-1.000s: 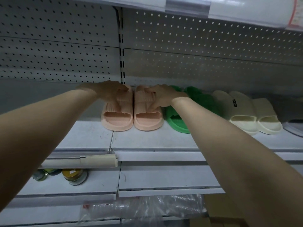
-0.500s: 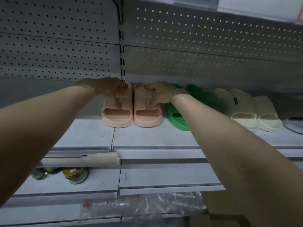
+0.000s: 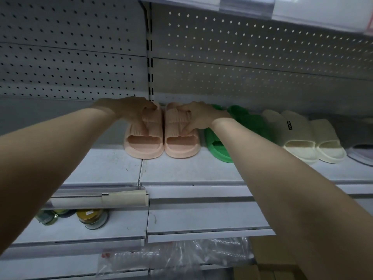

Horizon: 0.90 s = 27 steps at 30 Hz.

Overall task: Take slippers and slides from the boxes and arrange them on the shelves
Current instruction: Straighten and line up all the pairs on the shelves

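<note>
Two pink slides stand side by side, toes toward me, on the grey shelf (image 3: 191,170). My left hand (image 3: 131,112) grips the ribbed strap of the left pink slide (image 3: 144,145). My right hand (image 3: 198,117) grips the strap of the right pink slide (image 3: 181,146). Both soles rest flat on the shelf. To the right lie a pair of green slides (image 3: 219,148), partly hidden by my right forearm, then a pair of cream slides (image 3: 298,146).
A perforated back panel (image 3: 242,57) rises behind the slides and another shelf edge (image 3: 282,9) hangs overhead. A grey slipper (image 3: 361,152) lies at the far right. Below, a lower shelf holds small tins (image 3: 91,219), and crumpled clear plastic (image 3: 173,257) lies beneath.
Both hands stay on the pink slides; the pair has hardly shifted on the shelf. The view has tilted slightly.
</note>
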Each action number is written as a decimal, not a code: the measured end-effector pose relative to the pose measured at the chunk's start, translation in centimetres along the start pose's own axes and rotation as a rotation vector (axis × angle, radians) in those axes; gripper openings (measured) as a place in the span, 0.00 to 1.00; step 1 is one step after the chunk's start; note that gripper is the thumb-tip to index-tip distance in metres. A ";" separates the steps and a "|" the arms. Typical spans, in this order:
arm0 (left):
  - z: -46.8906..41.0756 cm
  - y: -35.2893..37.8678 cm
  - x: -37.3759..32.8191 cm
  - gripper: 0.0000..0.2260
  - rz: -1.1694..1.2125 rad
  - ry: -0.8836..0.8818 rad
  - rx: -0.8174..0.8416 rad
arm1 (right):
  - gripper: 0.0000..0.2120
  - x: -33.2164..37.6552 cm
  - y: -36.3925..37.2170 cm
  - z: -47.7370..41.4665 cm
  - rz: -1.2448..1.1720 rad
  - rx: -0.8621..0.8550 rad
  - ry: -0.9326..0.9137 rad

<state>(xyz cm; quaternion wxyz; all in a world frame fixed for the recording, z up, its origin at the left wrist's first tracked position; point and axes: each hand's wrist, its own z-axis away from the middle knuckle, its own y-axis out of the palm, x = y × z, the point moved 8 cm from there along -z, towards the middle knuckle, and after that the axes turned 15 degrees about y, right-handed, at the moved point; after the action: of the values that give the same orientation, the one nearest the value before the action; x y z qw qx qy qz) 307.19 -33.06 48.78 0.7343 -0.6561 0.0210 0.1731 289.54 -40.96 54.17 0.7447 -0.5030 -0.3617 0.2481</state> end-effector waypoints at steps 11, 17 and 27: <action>0.5 0.0 -0.1 0.48 0.013 -0.026 -0.015 | 0.44 0.2 0.0 0.5 0.013 0.013 -0.010; 0.1 -0.2 0.0 0.49 -0.008 -0.047 -0.031 | 0.43 0.3 -0.1 0.4 0.049 0.011 -0.017; 1.3 -2.7 -3.1 0.40 -0.022 -0.036 -0.005 | 0.37 -0.7 -2.6 1.5 -0.002 0.040 -0.021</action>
<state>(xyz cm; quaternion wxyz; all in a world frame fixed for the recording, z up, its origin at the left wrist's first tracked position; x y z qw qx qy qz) 304.76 -32.74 52.35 0.7348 -0.6548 0.0001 0.1769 287.98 -41.55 56.72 0.7512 -0.4849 -0.3647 0.2598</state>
